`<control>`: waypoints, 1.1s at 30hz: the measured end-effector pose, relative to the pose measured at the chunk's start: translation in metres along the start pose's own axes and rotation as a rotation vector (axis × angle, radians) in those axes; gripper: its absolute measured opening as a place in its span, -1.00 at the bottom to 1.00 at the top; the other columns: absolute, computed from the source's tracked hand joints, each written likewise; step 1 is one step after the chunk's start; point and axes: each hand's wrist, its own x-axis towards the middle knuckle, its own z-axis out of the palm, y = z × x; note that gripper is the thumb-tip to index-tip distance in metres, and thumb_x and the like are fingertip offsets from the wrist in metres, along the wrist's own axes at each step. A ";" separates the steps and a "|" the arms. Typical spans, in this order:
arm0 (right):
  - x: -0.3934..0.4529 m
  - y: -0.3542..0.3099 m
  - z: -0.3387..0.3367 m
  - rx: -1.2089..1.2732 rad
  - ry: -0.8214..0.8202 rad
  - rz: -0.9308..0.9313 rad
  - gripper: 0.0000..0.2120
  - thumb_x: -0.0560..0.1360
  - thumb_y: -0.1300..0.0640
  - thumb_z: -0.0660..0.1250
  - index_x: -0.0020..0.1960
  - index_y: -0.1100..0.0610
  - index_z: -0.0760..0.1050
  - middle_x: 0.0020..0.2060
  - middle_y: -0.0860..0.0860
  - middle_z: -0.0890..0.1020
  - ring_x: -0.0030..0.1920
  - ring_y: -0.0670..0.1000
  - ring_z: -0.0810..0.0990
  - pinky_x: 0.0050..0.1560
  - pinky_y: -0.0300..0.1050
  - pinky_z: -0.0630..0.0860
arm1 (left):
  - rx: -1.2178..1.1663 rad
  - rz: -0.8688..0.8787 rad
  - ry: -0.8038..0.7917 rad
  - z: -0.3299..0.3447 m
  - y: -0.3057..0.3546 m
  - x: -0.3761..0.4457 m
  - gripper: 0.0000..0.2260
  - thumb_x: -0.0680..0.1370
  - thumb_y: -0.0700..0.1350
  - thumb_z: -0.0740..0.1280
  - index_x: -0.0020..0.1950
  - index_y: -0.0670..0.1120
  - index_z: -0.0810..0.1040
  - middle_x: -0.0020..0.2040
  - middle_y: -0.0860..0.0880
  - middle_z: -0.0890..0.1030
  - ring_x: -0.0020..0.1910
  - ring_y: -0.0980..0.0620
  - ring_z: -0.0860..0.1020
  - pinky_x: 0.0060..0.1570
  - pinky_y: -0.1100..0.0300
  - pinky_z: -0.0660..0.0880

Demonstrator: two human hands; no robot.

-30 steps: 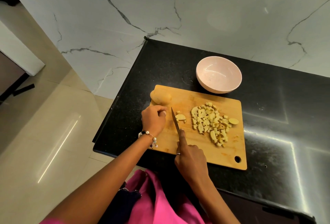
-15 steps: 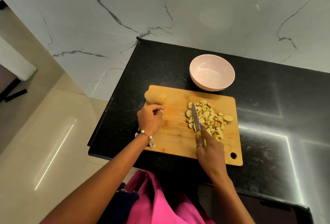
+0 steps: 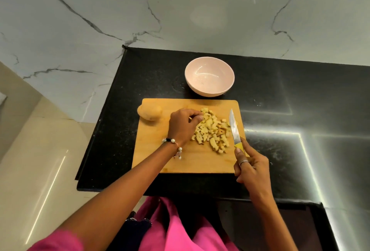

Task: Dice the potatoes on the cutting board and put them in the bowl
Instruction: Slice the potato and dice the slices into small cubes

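Left fingers: the left hand has its fingers curled down onto the near-left edge of the diced potato; whether they pinch any cubes cannot be told.
Right fingers: the right hand is clamped round the yellow handle of the knife, blade pointing away from the person, lying along the right edge of the pile.
Landmark: the cutting board, lying on the black desk.
Diced potato: a loose heap of pale yellow, uneven cubes on the board's far-right half, between the left hand and the blade.
Whole potato: one uncut potato, tan-skinned and oval, at the board's far-left corner, overhanging the edge slightly.
Bowl: the pink bowl stands just beyond the board's far edge, apart from it; nothing shows inside.
Done: by the look of it, a good share is diced.
Left: the whole potato is not yet cut, and no dice have reached the bowl.
Step in hand: probably gathering the heap between hand and blade, for lifting or tidying.
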 end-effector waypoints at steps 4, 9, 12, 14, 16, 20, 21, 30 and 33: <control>-0.006 0.007 -0.014 0.063 0.067 0.028 -0.63 0.59 0.14 0.23 0.40 0.03 0.39 -0.56 0.04 0.41 -0.54 -0.04 0.34 -0.57 -0.23 0.34 | 0.208 0.216 -0.201 0.040 0.024 0.020 -0.81 0.48 -0.02 0.39 0.04 -0.03 0.66 -0.02 -0.02 0.65 0.01 0.00 0.51 0.01 0.10 0.43; -0.010 0.012 -0.022 0.057 0.115 0.037 -0.62 0.60 0.15 0.22 0.41 0.03 0.37 -0.58 0.03 0.43 -0.56 -0.06 0.36 -0.56 -0.22 0.37 | 0.789 0.396 -0.439 0.075 0.051 0.038 -0.70 0.49 0.20 0.29 0.08 0.06 0.62 0.04 0.02 0.58 0.15 -0.04 0.42 0.08 0.00 0.25; -0.010 0.014 -0.021 0.058 0.114 0.043 -0.61 0.60 0.14 0.21 0.42 0.02 0.36 -0.57 0.02 0.43 -0.55 -0.06 0.37 -0.54 -0.21 0.38 | 0.966 0.490 -0.422 0.083 0.058 0.043 -0.70 0.47 0.22 0.29 -0.04 0.03 0.62 -0.06 0.00 0.60 0.14 -0.05 0.41 0.09 -0.07 0.26; -0.009 0.014 -0.019 0.054 0.107 0.041 -0.62 0.60 0.13 0.21 0.41 0.01 0.37 -0.54 0.04 0.45 -0.54 -0.05 0.38 -0.53 -0.21 0.39 | 0.959 0.497 -0.422 0.086 0.059 0.045 -0.73 0.46 0.18 0.30 -0.08 0.02 0.61 -0.11 0.01 0.59 0.11 -0.05 0.42 0.06 -0.05 0.26; -0.007 0.014 -0.017 0.057 0.100 0.038 -0.62 0.60 0.12 0.22 0.40 -0.01 0.38 -0.49 0.08 0.49 -0.51 -0.02 0.39 -0.53 -0.20 0.40 | 0.838 0.432 -0.412 0.085 0.057 0.048 -0.74 0.43 0.16 0.30 -0.10 0.02 0.63 -0.15 0.03 0.60 0.03 -0.03 0.43 -0.01 0.00 0.23; -0.003 0.013 -0.012 0.048 0.073 0.038 -0.62 0.59 0.10 0.23 0.40 -0.01 0.38 -0.55 0.03 0.45 -0.52 -0.01 0.39 -0.53 -0.19 0.40 | 0.101 0.187 -0.354 0.062 0.053 0.045 -0.77 0.44 0.00 0.33 0.06 0.02 0.63 -0.26 0.03 0.60 -0.23 0.07 0.51 -0.15 0.12 0.43; -0.002 0.012 -0.010 0.045 0.064 0.037 -0.61 0.58 0.09 0.23 0.41 -0.02 0.38 -0.56 0.03 0.44 -0.52 -0.02 0.39 -0.54 -0.19 0.40 | -0.084 0.103 -0.340 0.052 0.050 0.042 -0.78 0.46 -0.06 0.34 0.08 0.00 0.63 -0.30 0.02 0.58 -0.30 0.09 0.50 -0.21 0.15 0.48; 0.006 0.004 0.011 0.006 -0.019 0.004 -0.58 0.58 0.10 0.25 0.42 -0.02 0.33 -0.53 0.06 0.45 -0.52 -0.03 0.41 -0.53 -0.21 0.42 | -0.313 -0.304 -0.126 -0.024 -0.014 -0.004 -0.77 0.35 -0.10 0.53 -0.04 -0.08 0.63 -0.12 0.01 0.66 -0.12 0.08 0.62 -0.13 0.24 0.58; 0.006 -0.001 0.024 -0.026 -0.060 -0.024 -0.58 0.58 0.10 0.25 0.42 -0.04 0.32 -0.52 0.02 0.44 -0.50 -0.02 0.40 -0.52 -0.15 0.43 | -0.104 -0.219 -0.025 -0.034 -0.026 -0.024 -0.73 0.29 -0.05 0.56 -0.09 -0.06 0.60 -0.15 0.08 0.62 -0.22 0.14 0.56 -0.22 0.32 0.52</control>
